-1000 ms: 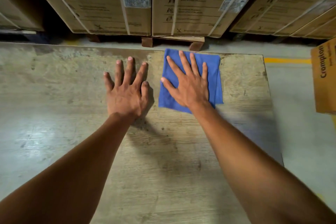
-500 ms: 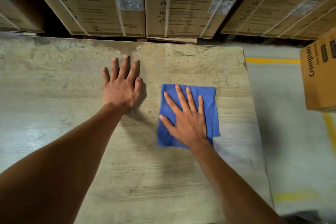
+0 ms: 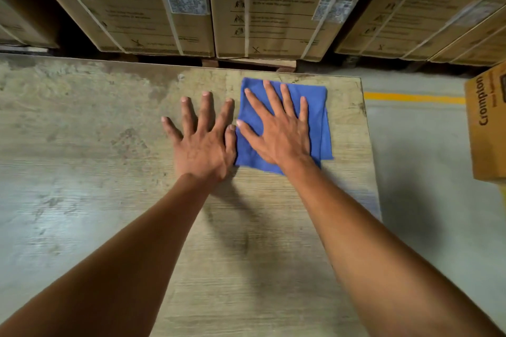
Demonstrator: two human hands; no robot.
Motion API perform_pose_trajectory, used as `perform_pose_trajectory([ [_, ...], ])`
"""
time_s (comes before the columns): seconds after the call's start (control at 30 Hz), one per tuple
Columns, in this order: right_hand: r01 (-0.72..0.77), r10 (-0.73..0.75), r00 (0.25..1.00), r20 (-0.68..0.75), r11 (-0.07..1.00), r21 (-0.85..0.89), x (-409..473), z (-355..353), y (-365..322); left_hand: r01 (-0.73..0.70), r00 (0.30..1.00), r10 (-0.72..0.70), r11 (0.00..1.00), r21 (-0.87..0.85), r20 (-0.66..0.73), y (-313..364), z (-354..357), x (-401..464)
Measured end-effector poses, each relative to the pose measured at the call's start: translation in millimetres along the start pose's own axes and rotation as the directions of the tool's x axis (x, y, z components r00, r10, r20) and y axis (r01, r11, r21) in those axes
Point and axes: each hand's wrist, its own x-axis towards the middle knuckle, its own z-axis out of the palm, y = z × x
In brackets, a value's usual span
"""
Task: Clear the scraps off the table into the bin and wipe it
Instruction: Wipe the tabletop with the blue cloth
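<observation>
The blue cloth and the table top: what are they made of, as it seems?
Blue cloth: soft woven or microfibre fabric, matte, folded flat under the right hand. Table top: probably wood or wood-look laminate, with grain lines, worn patches and a dull sheen.

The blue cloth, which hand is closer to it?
Right. The right hand lies flat on the blue cloth; the left hand rests on the table beside its left edge.

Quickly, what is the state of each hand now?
Left hand: open, flat on the worn wooden table, holding nothing.
Right hand: open, pressing the blue folded cloth.
</observation>
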Motion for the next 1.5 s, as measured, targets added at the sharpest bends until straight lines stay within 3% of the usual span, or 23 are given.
perform_pose_trajectory([
  [0.23,0.035,-0.036,0.999,0.029,0.999,0.04,55.5,-2.0,0.5,-0.01,1.0,0.009,1.0,-0.006,-0.014,-0.7,-5.3,-2.4],
  [0.37,0.024,-0.023,1.0,-0.01,0.999,0.025,-1.3,-1.8,-2.2,0.005,1.0,-0.005,1.0,-0.027,-0.01,2.9,-9.7,-5.8],
  [0.53,0.053,-0.052,0.998,0.041,0.999,-0.012,-122.0,-7.7,6.2,-0.007,1.0,0.007,0.999,-0.044,-0.006,1.8,-12.9,-7.0],
  [0.63,0.043,-0.042,0.998,0.05,0.999,-0.018,-138.1,-9.8,10.9,-0.02,1.0,0.02,1.0,-0.021,-0.007,-0.2,-9.9,-6.4],
  [0.97,-0.075,0.071,0.995,0.069,0.995,0.06,51.6,-9.5,11.9,-0.018,0.999,0.017,1.0,-0.013,-0.042,-1.0,-2.9,-1.9],
  [1.1,-0.136,0.128,0.987,0.095,0.987,0.089,74.4,-11.4,7.6,-0.027,0.998,0.026,0.999,-0.024,-0.049,-3.3,-2.6,-1.6],
  [1.23,-0.122,0.118,0.992,0.054,0.99,0.068,20.0,-12.0,10.8,-0.028,0.999,0.027,0.999,-0.021,-0.029,-4.4,-3.8,-1.8],
  [1.5,-0.063,0.065,0.997,0.039,0.997,-0.044,-171.8,-13.7,34.8,-0.011,0.999,0.011,1.0,-0.012,0.043,8.6,-7.0,-23.3],
])
